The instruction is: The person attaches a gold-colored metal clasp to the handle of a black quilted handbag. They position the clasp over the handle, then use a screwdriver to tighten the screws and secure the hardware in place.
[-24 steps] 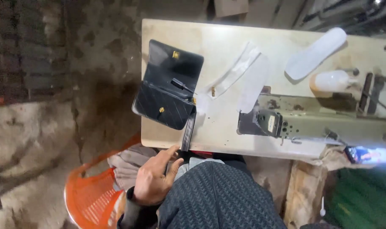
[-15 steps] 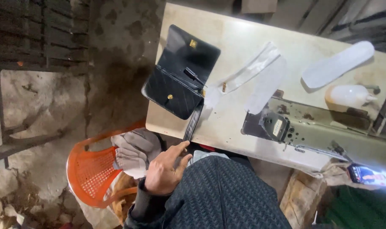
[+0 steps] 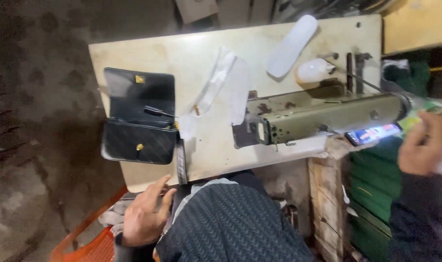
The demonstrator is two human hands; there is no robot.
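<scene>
Left hand [image 3: 146, 213] sits low beside the lap, fingers spread and relaxed, gripping nothing, just below the near table edge. Nearest item is a narrow black strap [image 3: 182, 162] hanging over that edge; whether the fingertips touch it cannot be told. The strap runs up to a black quilted leather handbag with gold studs [image 3: 139, 116], lying open and flat at the left end of the pale worn wooden table [image 3: 182, 53]. Right hand [image 3: 422, 145] is raised at the far right, blurred, fingers curled about something pale at the frame edge; the object cannot be identified. An olive-green metal sewing machine [image 3: 323, 119] occupies the table's right half. White cut pieces [image 3: 221, 87] lie between bag and machine. An orange plastic chair [image 3: 92, 242] shows lower left.
</scene>
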